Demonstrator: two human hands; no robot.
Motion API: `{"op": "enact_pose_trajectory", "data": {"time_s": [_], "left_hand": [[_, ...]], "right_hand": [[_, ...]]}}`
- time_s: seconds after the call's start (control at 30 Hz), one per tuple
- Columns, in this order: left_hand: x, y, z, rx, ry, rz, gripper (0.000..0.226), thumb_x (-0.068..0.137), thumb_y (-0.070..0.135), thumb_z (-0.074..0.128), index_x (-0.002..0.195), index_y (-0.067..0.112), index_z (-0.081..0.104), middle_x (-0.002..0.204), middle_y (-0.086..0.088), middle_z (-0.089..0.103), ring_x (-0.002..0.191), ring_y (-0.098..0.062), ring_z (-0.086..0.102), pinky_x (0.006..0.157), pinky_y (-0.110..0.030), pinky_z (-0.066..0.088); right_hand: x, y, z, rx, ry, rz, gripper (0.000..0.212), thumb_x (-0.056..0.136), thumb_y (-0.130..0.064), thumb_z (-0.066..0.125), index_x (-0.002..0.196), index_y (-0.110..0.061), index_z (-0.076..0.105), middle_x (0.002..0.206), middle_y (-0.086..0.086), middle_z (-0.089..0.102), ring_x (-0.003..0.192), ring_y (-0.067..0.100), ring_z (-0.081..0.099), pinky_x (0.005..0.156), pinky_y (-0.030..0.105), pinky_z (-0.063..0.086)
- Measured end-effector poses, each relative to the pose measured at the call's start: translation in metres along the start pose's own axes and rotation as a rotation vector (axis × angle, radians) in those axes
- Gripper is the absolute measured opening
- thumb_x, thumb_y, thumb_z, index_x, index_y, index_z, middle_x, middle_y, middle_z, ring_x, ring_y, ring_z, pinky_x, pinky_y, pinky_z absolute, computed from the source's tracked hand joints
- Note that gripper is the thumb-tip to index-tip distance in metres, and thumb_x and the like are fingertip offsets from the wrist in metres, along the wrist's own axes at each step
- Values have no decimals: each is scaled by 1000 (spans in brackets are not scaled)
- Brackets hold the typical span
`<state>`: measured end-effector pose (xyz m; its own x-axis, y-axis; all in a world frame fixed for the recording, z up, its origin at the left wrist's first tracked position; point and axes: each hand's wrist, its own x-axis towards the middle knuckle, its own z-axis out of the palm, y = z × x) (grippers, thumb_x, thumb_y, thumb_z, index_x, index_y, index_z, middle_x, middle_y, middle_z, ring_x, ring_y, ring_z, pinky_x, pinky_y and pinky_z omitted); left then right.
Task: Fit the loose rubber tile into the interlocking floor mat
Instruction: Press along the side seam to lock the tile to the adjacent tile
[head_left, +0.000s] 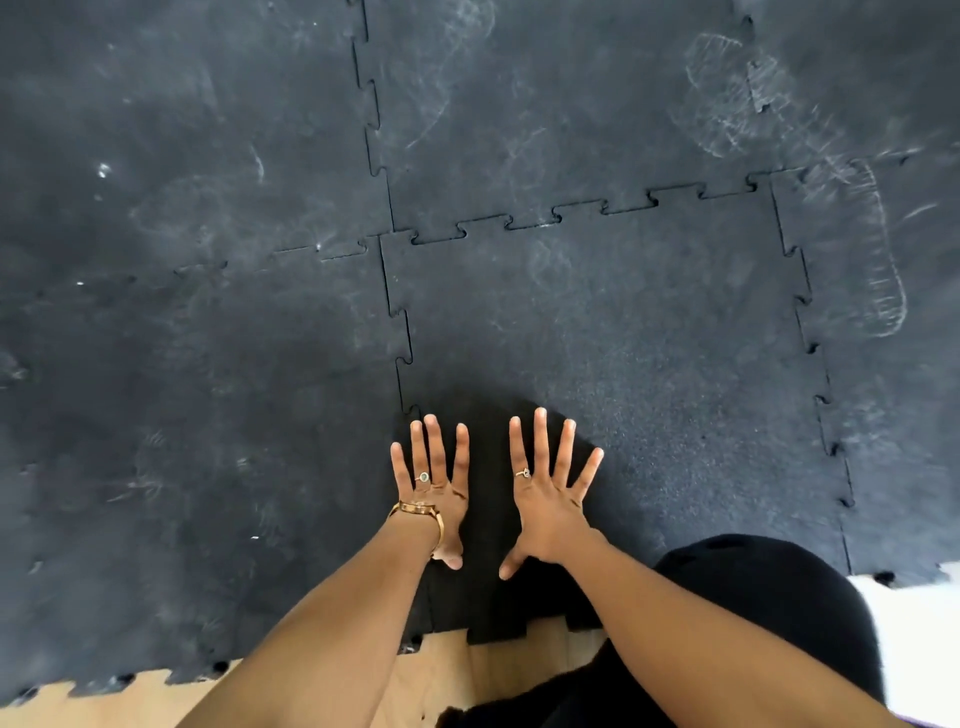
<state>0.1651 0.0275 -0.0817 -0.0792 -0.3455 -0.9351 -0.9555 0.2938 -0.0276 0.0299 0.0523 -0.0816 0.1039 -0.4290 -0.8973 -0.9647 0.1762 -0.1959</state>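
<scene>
the floor mat (208, 364) is seen spread wide, with the tile (597, 322) lying in its gap, seams nearly closed. it is judged dense yet bendable, best pressed along its toothed edges; the left hand (434, 499) and right hand (545, 499) are laid flat on it, fingers spread, nothing gripped

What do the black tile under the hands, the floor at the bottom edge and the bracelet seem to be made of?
The tile: probably rubber, matte black, with a fine speckled grain and puzzle-cut edges. The floor: looks like light wood or wood-look laminate, smooth; the picture cannot settle which. The bracelet on the left hand: gold-coloured, shiny, likely metal. The right hand lies flat and open too.
</scene>
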Motion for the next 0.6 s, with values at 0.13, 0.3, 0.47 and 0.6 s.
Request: {"op": "enact_pose_trajectory", "data": {"time_s": [0.13, 0.3, 0.47, 0.6], "left_hand": [[1, -8, -1, -12, 2, 54, 156, 65, 44, 84, 113, 10, -61, 109, -26, -69, 110, -47, -58, 102, -64, -26], [5, -16, 5, -29, 12, 120, 161, 63, 50, 85, 112, 14, -64, 116, -24, -68, 105, -41, -64, 95, -61, -31], [4, -17, 7, -7, 23, 136, 162, 61, 51, 86, 112, 15, -64, 112, -22, -69, 105, -41, -63, 97, -61, -29], [2, -12, 8, 25, 59, 93, 163, 56, 52, 87, 117, 10, -59, 133, -34, -51, 123, -53, -45, 104, -67, -18]], "right_hand": [[1, 0, -5, -24, -22, 18, 170, 47, -54, 91, 120, -22, -59, 123, 9, -68, 109, 41, -63, 90, 73, -29], [2, 2, -5, -37, -7, 10, 170, 45, -55, 90, 123, -20, -57, 123, 11, -68, 114, 45, -57, 91, 75, -24], [3, 3, 4, -77, 65, 18, 174, 38, -62, 89, 129, -17, -52, 137, 15, -57, 118, 47, -52, 90, 77, -21], [1, 8, 12, -83, 107, -10, 175, 34, -59, 91, 137, -17, -43, 150, 17, -42, 130, 49, -41, 91, 76, -21]]}}
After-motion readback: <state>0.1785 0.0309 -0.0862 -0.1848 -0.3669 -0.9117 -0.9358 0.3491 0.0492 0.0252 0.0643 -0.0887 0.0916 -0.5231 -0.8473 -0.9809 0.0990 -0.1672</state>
